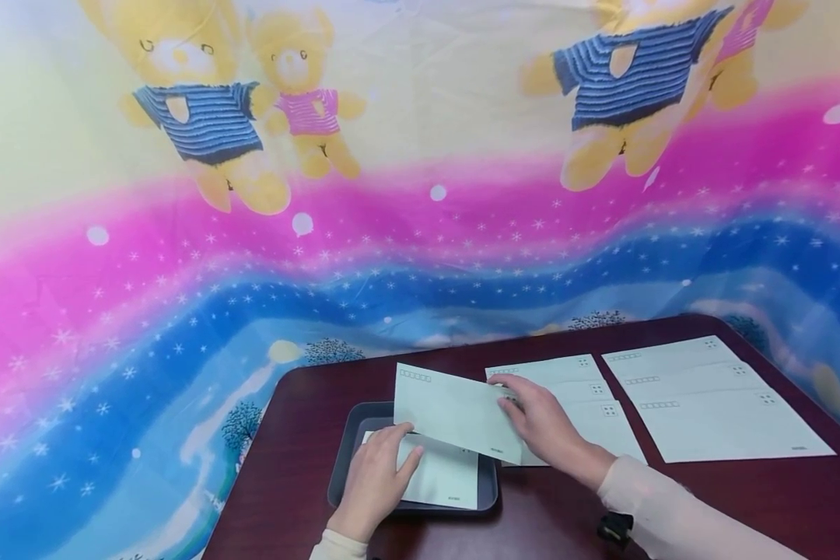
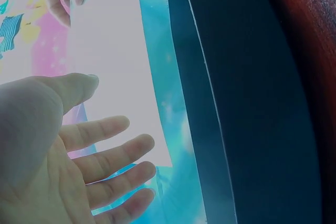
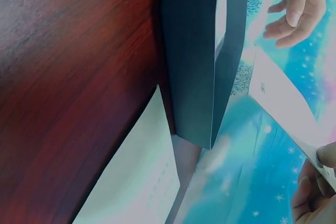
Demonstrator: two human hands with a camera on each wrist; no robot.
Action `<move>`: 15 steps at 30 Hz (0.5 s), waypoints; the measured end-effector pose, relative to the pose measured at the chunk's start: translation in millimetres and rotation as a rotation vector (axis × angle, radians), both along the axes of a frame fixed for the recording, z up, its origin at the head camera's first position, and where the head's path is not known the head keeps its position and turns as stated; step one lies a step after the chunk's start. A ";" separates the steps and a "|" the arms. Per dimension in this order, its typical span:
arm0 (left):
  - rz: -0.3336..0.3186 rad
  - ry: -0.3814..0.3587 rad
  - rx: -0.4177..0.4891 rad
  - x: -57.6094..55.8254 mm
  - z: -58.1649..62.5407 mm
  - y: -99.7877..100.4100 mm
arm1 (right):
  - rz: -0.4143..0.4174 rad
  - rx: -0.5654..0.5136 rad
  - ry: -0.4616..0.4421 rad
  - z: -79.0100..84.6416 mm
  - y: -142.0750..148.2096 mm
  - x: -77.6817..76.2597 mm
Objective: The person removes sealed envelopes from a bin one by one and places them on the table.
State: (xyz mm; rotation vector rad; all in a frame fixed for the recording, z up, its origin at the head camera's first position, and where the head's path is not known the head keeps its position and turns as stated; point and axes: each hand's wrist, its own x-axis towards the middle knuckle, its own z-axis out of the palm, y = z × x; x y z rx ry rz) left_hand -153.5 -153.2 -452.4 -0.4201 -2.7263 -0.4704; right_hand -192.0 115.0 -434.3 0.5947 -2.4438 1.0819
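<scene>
My right hand (image 1: 546, 424) pinches a white envelope (image 1: 448, 412) by its right end, thumb and fingers on opposite faces. The envelope tilts above a dark grey tray (image 1: 343, 459), in which another white envelope (image 1: 441, 478) lies. At the tray's left side, my left hand (image 1: 376, 474) is beside the raised envelope's lower left corner. In the left wrist view the left fingers (image 2: 115, 153) are spread and nearly straight, with nothing gripped. The right wrist view shows the held envelope (image 3: 283, 98) apart from the left hand (image 3: 299, 11).
Overlapping white envelopes lie in two groups to the right: a middle group (image 1: 619, 435), partly behind my right hand, and a far-right group (image 1: 735, 428). All rest on a dark red-brown table (image 1: 280, 459). A bear-printed cloth (image 1: 420, 233) hangs behind.
</scene>
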 end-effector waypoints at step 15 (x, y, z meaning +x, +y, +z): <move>-0.018 0.011 -0.018 0.9 1.1 9.7 | -0.052 0.016 -0.013 0.4 28.1 0.6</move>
